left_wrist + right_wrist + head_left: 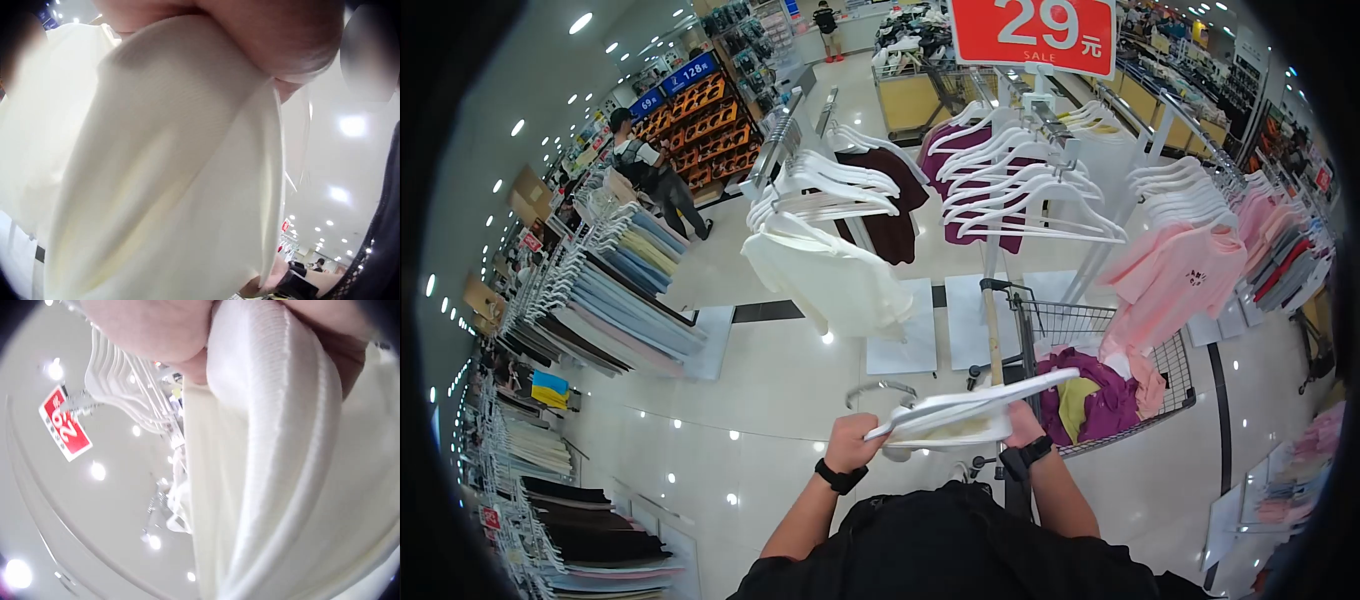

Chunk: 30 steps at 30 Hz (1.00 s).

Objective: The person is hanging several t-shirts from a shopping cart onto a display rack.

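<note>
A cream shirt (948, 428) is stretched between my two hands in front of my body. My left hand (853, 443) grips its cloth beside the left end of a white hanger (975, 402); the left wrist view shows fingers (269, 37) folded over the smooth fabric (162, 162). On the other side my right hand (1024, 427) pinches the shirt. Close up in the right wrist view, a ribbed edge (269, 431) hangs folded under the fingers (153, 328). The hanger lies across the top of the shirt, its right end reaching over my right hand.
A wire cart (1105, 425) with purple, green and pink clothes stands at the right. Ahead are a rack with another cream top (830, 275), bare white hangers (1030, 190) and a red sale sign (1035, 35). Pink shirts (1180, 275) hang right; trousers (615, 290) hang left.
</note>
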Tool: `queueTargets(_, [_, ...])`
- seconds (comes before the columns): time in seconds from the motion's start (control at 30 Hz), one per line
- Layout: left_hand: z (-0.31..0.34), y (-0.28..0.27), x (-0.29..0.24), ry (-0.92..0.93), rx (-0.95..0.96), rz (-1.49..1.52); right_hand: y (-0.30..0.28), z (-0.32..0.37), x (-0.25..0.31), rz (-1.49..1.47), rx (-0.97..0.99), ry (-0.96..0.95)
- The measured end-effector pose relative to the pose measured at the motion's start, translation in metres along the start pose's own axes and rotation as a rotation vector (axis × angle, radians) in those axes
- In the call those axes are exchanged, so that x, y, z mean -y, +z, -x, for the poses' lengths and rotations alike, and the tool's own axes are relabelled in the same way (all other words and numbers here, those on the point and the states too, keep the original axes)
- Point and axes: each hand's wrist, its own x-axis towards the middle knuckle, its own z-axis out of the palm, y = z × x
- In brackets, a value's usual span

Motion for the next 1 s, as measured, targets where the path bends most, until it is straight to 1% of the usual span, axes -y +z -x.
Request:
queueTargets(0.03, [-0.006, -0.001, 0.001, 0.063, 0.007, -0.057, 0.01, 0.004, 0.009, 0.051, -0.045, 0.049])
queueTargets(0.07, [-0.011, -0.001, 0.0, 0.067, 0.008, -0.061, 0.021, 0.008, 0.018, 0.104, -0.088, 0.096])
queueTargets(0.1, [-0.013, -0.001, -0.003, 0.064, 0.033, -0.1, 0.021, 0.008, 0.021, 0.104, -0.056, 0.111])
queueTargets(0.13, [-0.016, 0.0, -0.004, 0.06, 0.057, -0.139, 0.021, 0.007, 0.025, 0.102, -0.05, 0.109])
queueTargets(0.2, [-0.021, 0.007, -0.005, 0.049, 0.063, -0.105, 0.02, 0.006, 0.029, 0.041, -0.002, 0.12])
queueTargets(0.23, [-0.023, 0.011, -0.006, 0.046, 0.036, -0.078, 0.012, 0.0, 0.025, 0.027, -0.055, 0.077])
queueTargets(0.27, [-0.027, 0.013, -0.006, 0.044, 0.009, -0.051, 0.006, -0.002, 0.025, 0.023, -0.052, 0.074])
queueTargets(0.33, [-0.034, 0.008, -0.004, 0.04, 0.014, -0.06, 0.013, 0.001, 0.033, -0.235, -0.017, 0.016])
queueTargets(0.4, [-0.037, 0.005, -0.001, 0.029, 0.011, -0.061, 0.009, 0.003, 0.042, -0.282, -0.021, 0.038])
queueTargets(0.47, [-0.037, 0.004, 0.006, 0.035, -0.025, -0.109, -0.002, 0.001, 0.046, -0.453, -0.034, 0.004])
queueTargets(0.5, [-0.036, 0.004, 0.009, 0.025, -0.027, -0.127, 0.02, 0.005, 0.059, -0.529, -0.1, -0.001])
queueTargets(0.53, [-0.035, 0.005, 0.014, 0.029, -0.031, -0.124, 0.024, 0.009, 0.067, -0.509, -0.057, 0.011])
queueTargets(0.57, [-0.033, 0.005, 0.02, 0.011, -0.026, -0.114, 0.029, 0.014, 0.076, -0.496, 0.077, -0.05])
queueTargets(0.6, [-0.033, 0.006, 0.024, -0.005, -0.021, -0.103, 0.045, 0.022, 0.092, -0.481, 0.211, -0.112])
queueTargets(0.67, [-0.037, 0.003, 0.025, 0.012, -0.018, -0.111, 0.096, 0.049, 0.129, -0.424, 0.208, -0.116])
queueTargets(0.7, [-0.04, 0.002, 0.027, 0.022, -0.016, -0.123, 0.11, 0.055, 0.137, -0.372, 0.204, -0.112])
queueTargets(0.73, [-0.042, 0.0, 0.03, 0.028, -0.02, -0.119, 0.106, 0.052, 0.138, -0.365, 0.205, -0.116])
queueTargets(0.8, [-0.047, -0.004, 0.038, 0.092, -0.047, -0.159, 0.082, 0.042, 0.136, -0.236, 0.167, -0.091])
queueTargets(0.87, [-0.048, -0.013, 0.044, 0.088, -0.054, -0.154, 0.063, 0.026, 0.128, -0.181, 0.157, -0.071])
queueTargets(0.93, [-0.042, -0.024, 0.053, 0.084, -0.065, -0.151, 0.069, 0.019, 0.121, -0.124, 0.148, -0.05])
queueTargets(1.0, [-0.036, -0.038, 0.061, 0.012, -0.042, -0.151, 0.086, 0.011, 0.112, -0.108, 0.127, -0.036])
